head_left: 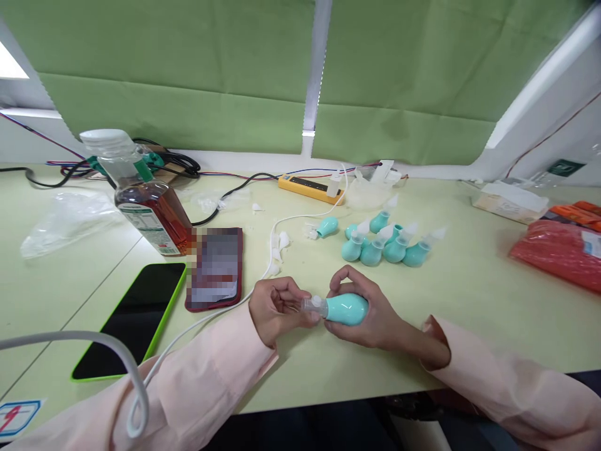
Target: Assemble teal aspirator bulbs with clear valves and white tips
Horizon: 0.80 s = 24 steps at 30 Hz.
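My right hand [370, 319] is wrapped round a teal bulb [346, 309], which lies level with its narrow end to the left. A clear plastic tip piece [315, 305] is joined to that end, and the fingers of my left hand [282, 308] pinch it. Beyond my right hand stands a group of similar teal bulbs [373, 252], several with whitish pointed tips. One more teal bulb [327, 227] lies on its side left of the group, with a clear piece at its end. Small white tips [283, 239] are scattered near the white cable.
At the left are a bottle of amber liquid [150, 207], a green-edged phone [136, 316] and a red-cased phone [216, 269]. A white cable [201, 321] runs beside my left arm. A yellow power strip [310, 188] lies at the back; a red package [558, 254] is at the right.
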Each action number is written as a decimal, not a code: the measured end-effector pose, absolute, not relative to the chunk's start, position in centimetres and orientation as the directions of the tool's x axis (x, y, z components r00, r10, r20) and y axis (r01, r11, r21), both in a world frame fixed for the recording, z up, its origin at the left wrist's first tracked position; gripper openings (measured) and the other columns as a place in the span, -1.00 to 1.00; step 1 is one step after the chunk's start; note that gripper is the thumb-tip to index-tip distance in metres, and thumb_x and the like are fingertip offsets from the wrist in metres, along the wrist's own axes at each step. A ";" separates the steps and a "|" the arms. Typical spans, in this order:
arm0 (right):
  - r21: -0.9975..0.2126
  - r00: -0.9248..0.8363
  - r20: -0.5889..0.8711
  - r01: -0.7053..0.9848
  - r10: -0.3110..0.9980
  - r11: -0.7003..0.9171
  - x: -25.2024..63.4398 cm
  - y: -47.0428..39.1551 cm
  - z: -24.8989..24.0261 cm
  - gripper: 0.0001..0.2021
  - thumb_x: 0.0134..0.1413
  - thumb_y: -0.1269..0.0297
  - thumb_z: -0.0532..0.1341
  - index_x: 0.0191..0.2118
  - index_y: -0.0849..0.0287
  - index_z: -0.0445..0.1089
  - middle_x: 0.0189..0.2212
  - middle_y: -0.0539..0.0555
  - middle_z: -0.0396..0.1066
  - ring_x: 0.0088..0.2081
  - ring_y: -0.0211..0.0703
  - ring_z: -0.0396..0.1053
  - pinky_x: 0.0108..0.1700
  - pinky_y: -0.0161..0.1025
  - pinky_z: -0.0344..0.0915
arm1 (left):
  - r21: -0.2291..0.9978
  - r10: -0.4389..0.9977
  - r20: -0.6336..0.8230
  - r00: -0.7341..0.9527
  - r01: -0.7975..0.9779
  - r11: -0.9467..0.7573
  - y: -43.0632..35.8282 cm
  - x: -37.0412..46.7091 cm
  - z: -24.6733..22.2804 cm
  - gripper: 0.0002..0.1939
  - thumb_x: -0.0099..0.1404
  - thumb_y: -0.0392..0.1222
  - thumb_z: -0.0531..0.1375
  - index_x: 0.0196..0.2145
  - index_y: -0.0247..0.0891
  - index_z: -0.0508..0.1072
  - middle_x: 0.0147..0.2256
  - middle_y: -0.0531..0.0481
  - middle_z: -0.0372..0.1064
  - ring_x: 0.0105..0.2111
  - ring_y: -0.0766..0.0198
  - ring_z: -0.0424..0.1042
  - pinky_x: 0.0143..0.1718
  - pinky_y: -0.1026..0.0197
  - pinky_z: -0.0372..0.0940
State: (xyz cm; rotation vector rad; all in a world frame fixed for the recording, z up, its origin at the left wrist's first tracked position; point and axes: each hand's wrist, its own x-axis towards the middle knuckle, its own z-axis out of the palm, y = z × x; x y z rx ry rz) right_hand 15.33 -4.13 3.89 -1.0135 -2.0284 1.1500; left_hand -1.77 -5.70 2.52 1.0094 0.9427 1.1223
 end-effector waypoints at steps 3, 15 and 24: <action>-0.742 -0.561 0.256 0.408 0.787 0.532 15.4 -4.0 3.6 -0.69 -0.25 0.35 0.21 -0.36 0.13 0.05 -0.52 -0.05 0.24 -0.54 -0.33 0.22 -0.54 -0.37 0.16 | 0.899 0.951 -0.225 0.210 -0.332 0.286 -5.4 -1.6 2.4 -0.70 -0.33 -0.39 0.35 -0.65 -0.37 0.27 -0.68 -0.01 0.42 -0.69 0.30 0.38 -0.66 0.33 0.31; -0.355 -0.658 0.352 0.564 0.665 0.746 15.7 -3.5 2.5 -0.82 -0.12 0.43 0.07 -0.30 0.17 0.11 -0.44 0.06 0.31 -0.47 -0.19 0.28 -0.49 -0.31 0.12 | 0.915 0.963 -0.149 0.224 -0.338 0.220 -5.5 -1.1 2.3 -0.65 -0.16 -0.24 0.32 -0.65 -0.32 0.14 -0.70 0.02 0.36 -0.75 0.37 0.30 -0.75 0.35 0.19; -0.846 -0.525 0.041 0.434 0.850 0.309 14.7 -4.1 3.4 -0.77 -0.21 0.41 0.16 -0.40 0.14 0.05 -0.58 -0.10 0.20 -0.57 -0.37 0.11 -0.54 -0.40 0.06 | 0.965 0.985 0.007 0.172 -0.261 0.039 -5.9 -0.9 2.0 -0.68 -0.12 -0.25 0.29 -0.62 -0.30 0.14 -0.70 0.11 0.28 -0.73 0.43 0.26 -0.72 0.37 0.20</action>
